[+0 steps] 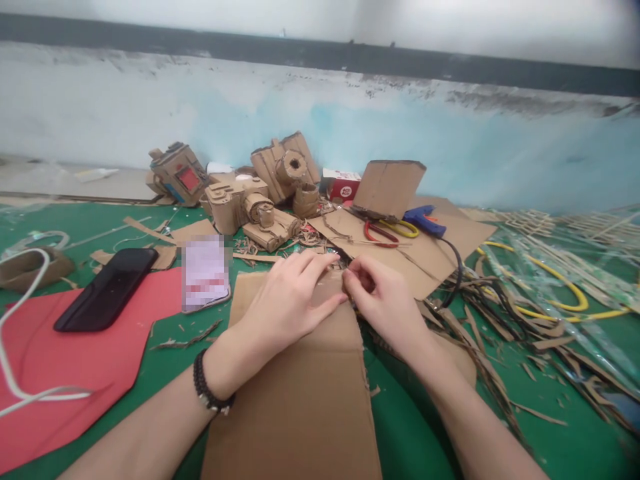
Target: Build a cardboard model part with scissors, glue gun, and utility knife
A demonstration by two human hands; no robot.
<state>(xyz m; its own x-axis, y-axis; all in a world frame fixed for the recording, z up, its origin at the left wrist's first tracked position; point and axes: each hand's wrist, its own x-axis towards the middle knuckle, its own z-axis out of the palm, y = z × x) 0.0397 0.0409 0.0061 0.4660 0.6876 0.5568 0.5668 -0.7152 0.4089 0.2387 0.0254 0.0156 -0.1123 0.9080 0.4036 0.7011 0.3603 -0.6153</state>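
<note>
A long sheet of brown cardboard [300, 400] lies on the green mat in front of me. My left hand [290, 297] rests flat on its far end, fingers stretched out and pressing it down. My right hand [380, 300] is at the sheet's far right corner, fingers curled in a pinch at the torn edge. What the pinch holds is too small to make out. A beaded bracelet sits on my left wrist.
Cardboard camera models [250, 203] stand at the back. Red-handled scissors [383, 233], yellow-handled ones and a blue glue gun [425, 220] lie on cardboard sheets. A black phone [107, 288] rests on red paper [65, 367]. Cardboard scraps and yellow cord [555, 287] clutter the right.
</note>
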